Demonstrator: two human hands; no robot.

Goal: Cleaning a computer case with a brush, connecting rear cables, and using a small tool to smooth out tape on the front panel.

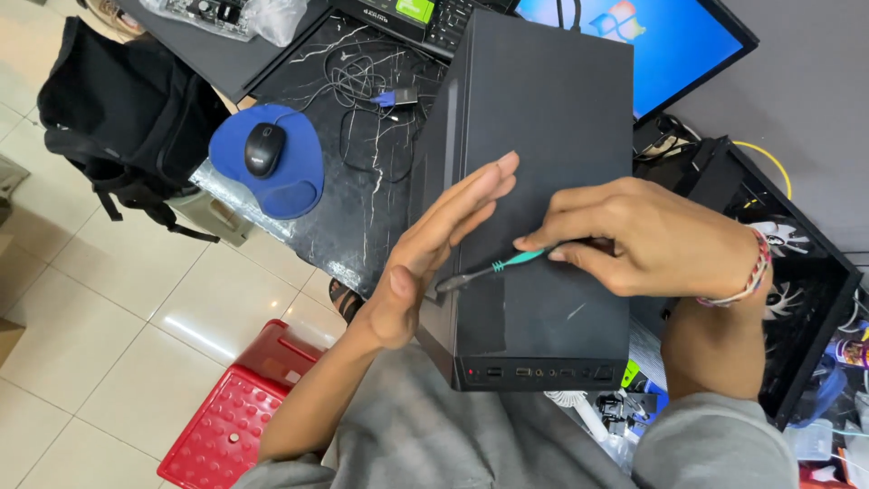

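A black computer tower case point(543, 118) stands on a dark marble-patterned table point(362, 208), its top panel facing me and its front ports near my body. My left hand point(434, 249) rests flat and open against the case's left top edge, fingers straight. My right hand point(647, 235) pinches a teal-handled toothbrush point(493, 268) whose bristled head lies on the case's top near the left edge. A beaded bracelet circles my right wrist.
A black mouse point(264, 149) sits on a blue pad point(272, 167). Cables point(362, 81), a keyboard point(425, 18) and a lit monitor point(670, 36) lie beyond the case. An open case with fans point(787, 272) stands to the right. A red stool point(244, 407) and black backpack point(127, 118) are on the tiled floor.
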